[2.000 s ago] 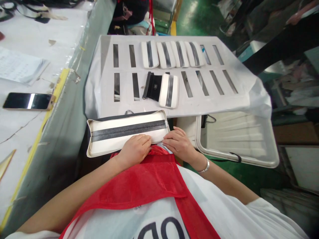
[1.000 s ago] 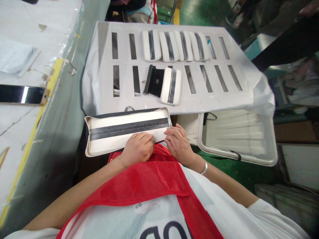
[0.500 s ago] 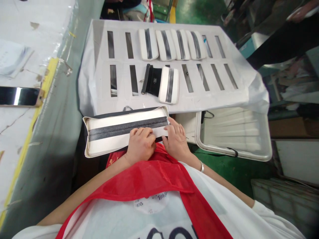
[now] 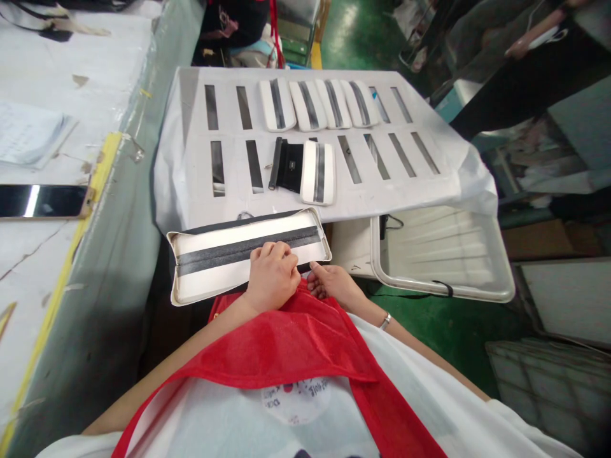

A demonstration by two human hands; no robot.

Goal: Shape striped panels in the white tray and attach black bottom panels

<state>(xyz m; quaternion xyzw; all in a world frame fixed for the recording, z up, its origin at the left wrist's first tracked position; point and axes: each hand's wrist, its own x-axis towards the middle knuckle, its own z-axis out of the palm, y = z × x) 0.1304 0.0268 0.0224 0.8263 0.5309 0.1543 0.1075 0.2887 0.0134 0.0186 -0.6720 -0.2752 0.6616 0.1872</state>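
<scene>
A long cream piece [image 4: 224,251] with a dark grey stripe and raised edges lies across my lap, over something black. My left hand [image 4: 273,273] rests with curled fingers on its near long edge and grips it there. At the near right corner my right hand [image 4: 328,280] is closed, thumb against the black edge; its fingertips are partly hidden below. Beyond, on the white board [image 4: 191,159], a black piece with a rod [image 4: 289,166] touches a small cream striped piece [image 4: 319,173]. Several similar cream pieces [image 4: 312,105] stand in a row behind.
A pale plastic bin [image 4: 443,248] sits at the right below the board. At the left, a table's yellow-taped edge [image 4: 57,254] holds a phone [image 4: 42,201] and papers [image 4: 28,135]. Another person's hand [image 4: 518,48] shows at the upper right.
My right hand has slid from the top of the cream piece's right end down to its near corner, its fingers curling under. My left hand stays on the near edge.
</scene>
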